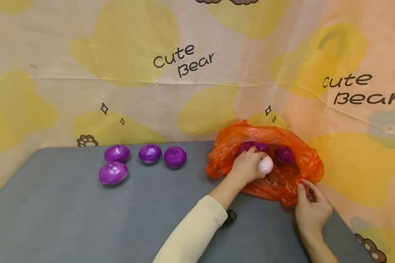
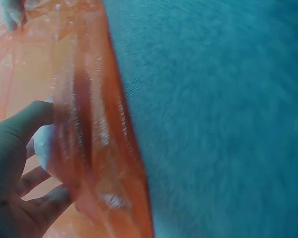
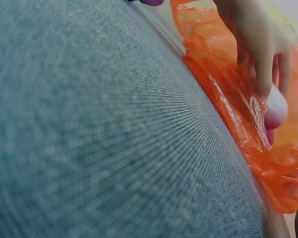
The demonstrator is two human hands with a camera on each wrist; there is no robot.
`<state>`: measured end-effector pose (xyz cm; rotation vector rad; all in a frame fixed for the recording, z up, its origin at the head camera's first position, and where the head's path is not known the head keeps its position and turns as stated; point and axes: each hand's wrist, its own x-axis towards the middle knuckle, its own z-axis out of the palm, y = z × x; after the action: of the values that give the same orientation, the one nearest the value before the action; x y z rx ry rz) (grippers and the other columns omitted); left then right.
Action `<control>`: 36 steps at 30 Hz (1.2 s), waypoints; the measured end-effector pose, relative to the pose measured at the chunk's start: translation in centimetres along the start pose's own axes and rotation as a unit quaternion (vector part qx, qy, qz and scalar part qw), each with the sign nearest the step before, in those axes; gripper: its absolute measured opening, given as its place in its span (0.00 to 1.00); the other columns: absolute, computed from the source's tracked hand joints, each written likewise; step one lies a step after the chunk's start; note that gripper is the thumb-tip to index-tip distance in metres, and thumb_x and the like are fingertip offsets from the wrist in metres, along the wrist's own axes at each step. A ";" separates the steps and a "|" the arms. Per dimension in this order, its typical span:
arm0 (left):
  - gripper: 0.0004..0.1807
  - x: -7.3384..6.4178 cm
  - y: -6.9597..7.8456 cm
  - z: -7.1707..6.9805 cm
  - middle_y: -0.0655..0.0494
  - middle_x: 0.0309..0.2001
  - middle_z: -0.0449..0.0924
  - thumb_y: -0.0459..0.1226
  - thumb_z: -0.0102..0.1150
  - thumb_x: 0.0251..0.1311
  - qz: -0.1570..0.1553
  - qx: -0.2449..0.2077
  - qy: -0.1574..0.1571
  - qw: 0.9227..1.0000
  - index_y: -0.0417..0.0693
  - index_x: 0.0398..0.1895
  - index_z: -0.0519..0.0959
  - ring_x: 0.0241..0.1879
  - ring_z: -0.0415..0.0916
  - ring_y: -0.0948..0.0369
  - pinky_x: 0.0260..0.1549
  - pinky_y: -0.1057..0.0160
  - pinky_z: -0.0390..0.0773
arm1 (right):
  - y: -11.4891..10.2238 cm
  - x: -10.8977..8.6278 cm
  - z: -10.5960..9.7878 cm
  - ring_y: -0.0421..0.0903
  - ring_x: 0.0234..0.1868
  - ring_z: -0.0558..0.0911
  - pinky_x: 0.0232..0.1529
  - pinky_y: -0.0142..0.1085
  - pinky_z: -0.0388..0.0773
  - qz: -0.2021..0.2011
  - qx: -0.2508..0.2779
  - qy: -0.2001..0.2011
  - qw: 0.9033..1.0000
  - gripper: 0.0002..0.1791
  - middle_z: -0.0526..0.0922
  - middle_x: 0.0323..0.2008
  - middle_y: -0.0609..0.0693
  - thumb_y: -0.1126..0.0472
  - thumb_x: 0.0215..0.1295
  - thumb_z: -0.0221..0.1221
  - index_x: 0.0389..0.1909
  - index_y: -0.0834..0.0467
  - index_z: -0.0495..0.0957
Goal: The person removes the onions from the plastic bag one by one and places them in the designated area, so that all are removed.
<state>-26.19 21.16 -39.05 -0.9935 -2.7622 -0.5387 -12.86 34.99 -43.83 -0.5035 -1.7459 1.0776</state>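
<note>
Bag [image 1: 270,134], thin orange plastic, is probably light, limp and easily torn; pinch its rim, as the right hand [image 1: 312,210] does. The left hand [image 1: 249,166] has its fingers curled round an onion [image 1: 266,164] within the bag's mouth: likely firm, slippery-skinned, best held round its widest part.

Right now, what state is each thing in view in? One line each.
Orange bag: mouth open, partly filled.
Pale-ended onion: held at the bag's mouth.
Left grip: curled round that onion.
Right grip: pinching the bag's rim.
Bagged purple onions: lying inside, unheld.
Four outside onions: loose on the table.
</note>
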 end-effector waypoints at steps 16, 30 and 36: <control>0.37 -4.5 -1.0 -4.1 0.61 0.62 0.75 0.53 0.74 0.52 0.027 -0.063 0.047 0.997 0.65 0.68 0.74 0.54 0.79 0.61 0.53 0.66 0.81 | 0.3 0.3 -0.1 0.26 0.20 0.68 0.24 0.16 0.65 0.013 0.003 0.010 1.000 0.09 0.74 0.19 0.22 0.66 0.62 0.66 0.41 0.67 0.87; 0.35 -11.9 -5.7 -9.0 0.63 0.61 0.75 0.49 0.74 0.52 0.020 -0.129 0.079 0.988 0.65 0.65 0.76 0.54 0.80 0.62 0.53 0.63 0.81 | 0.0 0.2 -0.5 0.24 0.20 0.69 0.26 0.14 0.67 -0.001 0.014 0.014 1.000 0.10 0.76 0.21 0.19 0.65 0.62 0.67 0.41 0.67 0.88; 0.35 -14.9 -8.7 -10.2 0.58 0.60 0.77 0.44 0.77 0.51 -0.032 -0.303 0.045 0.951 0.58 0.65 0.77 0.50 0.82 0.61 0.49 0.70 0.83 | 0.2 -0.1 0.1 0.24 0.19 0.68 0.24 0.15 0.65 0.011 0.011 0.007 1.000 0.10 0.75 0.20 0.19 0.64 0.62 0.67 0.41 0.66 0.88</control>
<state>-20.05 2.35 -36.00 -0.9420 -2.5925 -1.4632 -12.94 34.94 -44.06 -0.5178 -1.7178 1.1050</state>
